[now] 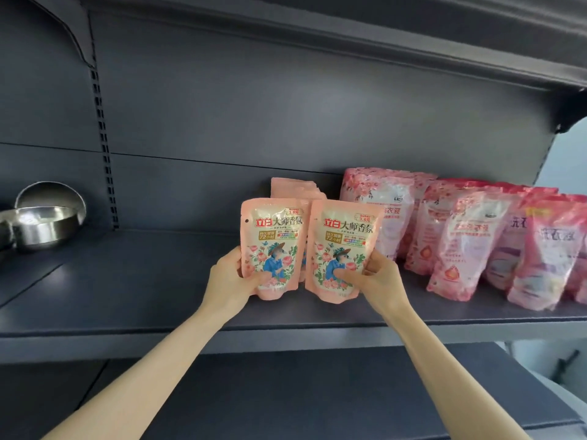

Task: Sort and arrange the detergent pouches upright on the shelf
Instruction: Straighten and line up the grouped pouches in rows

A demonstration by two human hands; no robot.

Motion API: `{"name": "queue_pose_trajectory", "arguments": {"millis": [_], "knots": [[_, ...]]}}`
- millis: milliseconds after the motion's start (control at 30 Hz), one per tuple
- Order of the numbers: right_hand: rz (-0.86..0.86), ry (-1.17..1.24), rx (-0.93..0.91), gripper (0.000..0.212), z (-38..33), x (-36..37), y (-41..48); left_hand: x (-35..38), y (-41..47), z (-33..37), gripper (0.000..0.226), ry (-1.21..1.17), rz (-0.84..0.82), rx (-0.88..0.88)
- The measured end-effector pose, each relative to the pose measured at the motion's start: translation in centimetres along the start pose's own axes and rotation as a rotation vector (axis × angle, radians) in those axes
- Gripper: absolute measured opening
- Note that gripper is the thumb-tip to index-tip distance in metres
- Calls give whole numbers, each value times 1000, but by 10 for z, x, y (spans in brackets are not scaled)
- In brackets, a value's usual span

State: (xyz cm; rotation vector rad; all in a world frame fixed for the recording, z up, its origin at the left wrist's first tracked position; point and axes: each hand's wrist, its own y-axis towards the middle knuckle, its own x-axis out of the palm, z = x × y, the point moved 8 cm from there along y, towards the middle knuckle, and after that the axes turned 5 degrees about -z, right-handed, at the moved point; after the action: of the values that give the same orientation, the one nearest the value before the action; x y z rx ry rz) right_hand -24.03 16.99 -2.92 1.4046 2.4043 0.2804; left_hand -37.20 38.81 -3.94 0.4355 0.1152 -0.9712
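1. Now two small pink detergent pouches are held upright, side by side, over the middle of the dark grey shelf point(152, 293). These are the left pouch point(271, 246) and the right pouch point(341, 249), and both printed fronts face the camera.
2. Their inner edges nearly meet. Whether their bottoms rest on the shelf board or hang just above it cannot be told.
3. The left hand point(232, 274) grips the left pouch at its lower left corner, with the thumb laid across the front and the fingers hidden behind.
4. The right hand point(378, 277) grips the right pouch at its lower right corner in the same way, thumb on the front.
5. Just behind the held pair stand more small pouches point(298, 188) of the same pale pink, their tops showing above it.
6. To the right, larger pink pouches point(470, 236) stand in rows on the same shelf. Several are leaning, and the rows run to the frame's right edge.
7. Far to the left, beyond a slotted upright point(103, 147), sit steel bowls point(44, 223), well apart from the pouches.
8. A grey back panel point(254, 106) closes the bay, with an upper shelf point(349, 42) overhead and a lower shelf point(286, 392) beneath the forearms.
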Motion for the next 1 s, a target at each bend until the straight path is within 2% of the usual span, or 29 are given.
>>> {"name": "queue_pose_trajectory", "arguments": {"millis": [300, 567, 700, 800, 900, 1000], "knots": [[-41, 39, -10, 34, 15, -35, 13, 44, 20, 4, 47, 118, -4, -44], [-66, 71, -19, 37, 18, -40, 16, 58, 27, 2, 49, 121, -53, -48], [-108, 103, -15, 37, 18, -32, 12, 41, 17, 9, 57, 209, 120, -6], [-159, 99, -7, 39, 16, -18, 9, 26, -2, 17, 47, 212, 220, 73], [-197, 101, 1, 38, 14, 1, 6, 30, -17, 18, 31, 208, 124, 89], [-207, 63, 1, 41, 14, 22, 4, 38, -22, 15, 30, 264, 19, 84]]}}
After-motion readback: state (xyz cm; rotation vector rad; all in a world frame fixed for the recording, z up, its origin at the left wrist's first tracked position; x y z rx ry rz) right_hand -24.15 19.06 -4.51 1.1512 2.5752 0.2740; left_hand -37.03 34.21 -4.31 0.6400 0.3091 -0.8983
